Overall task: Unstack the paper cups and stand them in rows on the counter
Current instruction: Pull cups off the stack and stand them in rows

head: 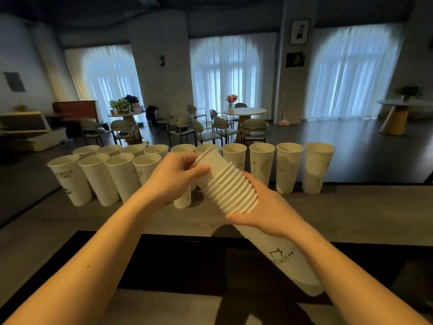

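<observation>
I hold the stack of cups [236, 198] tilted above the counter [351, 207], its rims pointing up and away toward the rows, its base slanting down toward me. My right hand [267, 212] is wrapped around the stack just below the band of rims, and my left hand [175, 177] is closed on the top cup [208, 160] at the upper end of the stack, thumb pressed on its wall. Beyond the stack stand the rows of cups [262, 165], a long far row and a shorter near one to the stack's left. To do this well, I judge I should pinch only the top cup, twist slightly to break the nesting, and pull along the stack's axis while my right hand keeps the others back. Squeezing hard could dent the paper.
</observation>
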{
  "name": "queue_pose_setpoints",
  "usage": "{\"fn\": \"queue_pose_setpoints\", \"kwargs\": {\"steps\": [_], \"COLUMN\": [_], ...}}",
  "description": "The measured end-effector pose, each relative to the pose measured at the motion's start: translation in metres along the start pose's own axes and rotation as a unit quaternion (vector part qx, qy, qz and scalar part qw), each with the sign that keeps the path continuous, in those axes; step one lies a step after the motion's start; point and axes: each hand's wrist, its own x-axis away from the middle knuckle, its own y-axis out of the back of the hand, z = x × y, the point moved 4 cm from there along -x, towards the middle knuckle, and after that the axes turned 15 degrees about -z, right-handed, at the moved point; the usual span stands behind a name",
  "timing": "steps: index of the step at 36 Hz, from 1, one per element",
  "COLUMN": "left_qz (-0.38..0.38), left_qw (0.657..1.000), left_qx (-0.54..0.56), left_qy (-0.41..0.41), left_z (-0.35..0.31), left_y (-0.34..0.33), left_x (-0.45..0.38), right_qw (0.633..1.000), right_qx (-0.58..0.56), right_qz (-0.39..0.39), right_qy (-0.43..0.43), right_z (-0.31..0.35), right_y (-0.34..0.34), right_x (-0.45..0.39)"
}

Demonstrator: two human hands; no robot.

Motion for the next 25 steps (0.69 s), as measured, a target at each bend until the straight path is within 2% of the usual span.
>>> {"fn": "queue_pose_setpoints", "kwargs": {"steps": [5, 7, 12, 16, 20, 25], "left_qz": [-0.201, -0.233, -0.111, -0.021, -0.030, -0.024], "left_qw": [0.979, 0.968, 0.962, 0.935, 0.906, 0.895], "left_qx": [-0.022, -0.077, -0.227, -0.327, -0.377, -0.398], "left_qy": [-0.031, -0.050, -0.108, -0.134, -0.191, -0.202], "left_z": [0.011, 0.022, 0.057, 0.084, 0.097, 0.103], "left_y": [0.026, 0.026, -0.027, -0.067, -0.083, -0.089], "left_x": [-0.026, -0.035, -0.043, -0.052, -0.067, -0.085], "right_qw": [0.999, 0.997, 0.995, 0.995, 0.995, 0.994], "right_qx": [0.029, 0.043, 0.042, 0.038, 0.039, 0.039], "right_qz": [0.005, 0.002, 0.000, -0.006, -0.009, -0.014], "right_qy": [-0.044, -0.069, -0.093, -0.096, -0.095, -0.099], "right_z": [-0.023, -0.034, -0.049, -0.054, -0.058, -0.065], "right_y": [0.002, 0.003, 0.002, 0.002, 0.002, 0.001], "right_x": [-0.008, -0.009, -0.013, -0.019, -0.027, -0.035]}}
